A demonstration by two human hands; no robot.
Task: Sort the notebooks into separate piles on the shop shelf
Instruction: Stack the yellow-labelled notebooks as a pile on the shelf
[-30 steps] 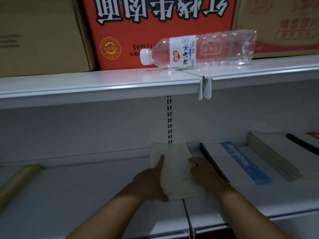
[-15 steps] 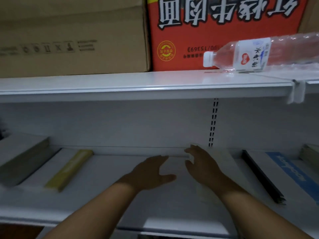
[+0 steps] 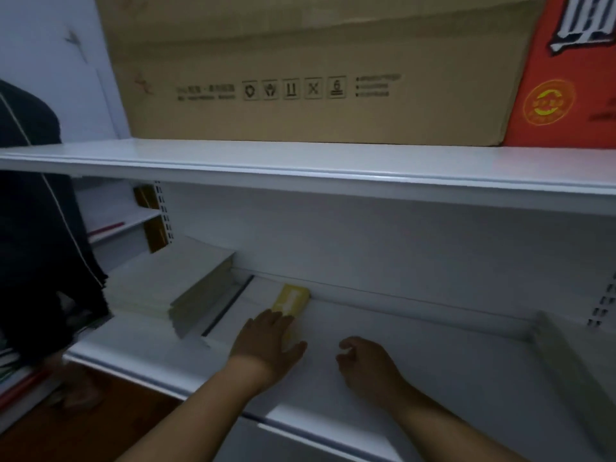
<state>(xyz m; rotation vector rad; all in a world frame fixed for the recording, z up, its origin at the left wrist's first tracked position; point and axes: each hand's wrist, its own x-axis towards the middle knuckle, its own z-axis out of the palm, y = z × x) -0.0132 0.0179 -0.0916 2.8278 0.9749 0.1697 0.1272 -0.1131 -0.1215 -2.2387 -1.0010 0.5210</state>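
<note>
A: Status? Using the yellow notebook (image 3: pixel 290 303) as reference.

B: It lies flat on the shop shelf (image 3: pixel 416 331), far end against the back wall. Left hand (image 3: pixel 266 345) lies on its near end, fingers fairly straight and spread, thumb out to the right. Flat contact, no curl round it that I can see.

A: Right hand?

B: Right hand (image 3: pixel 365 360) is just right of the yellow notebook, resting on bare shelf, fingers loosely curled, nothing in it.

A: Other notebooks?

B: Left of the yellow one: a thick pale stack (image 3: pixel 186 288), fore-edges facing us, with a thin dark-spined notebook (image 3: pixel 230 306) between stack and yellow. Far right of it, at the frame edge, another pale pile (image 3: pixel 573 368), blurred. Cardboard box (image 3: pixel 316 71) and red carton (image 3: pixel 566 78) on the shelf above. Someone in dark clothing (image 3: pixel 36 245) further left, off the shelf end.

A: Step?

B: My read: going for the yellow one, either to pick it up or to slide it into its own spot. Sorting looks partly done, since piles already stand on both sides.

A: Next move needs?

B: Probably a real grip. It's thin and flat on the shelf, so fingers must get under an edge, or drag it toward the shelf lip first. Can't tell whether it's one notebook or a few.
</note>
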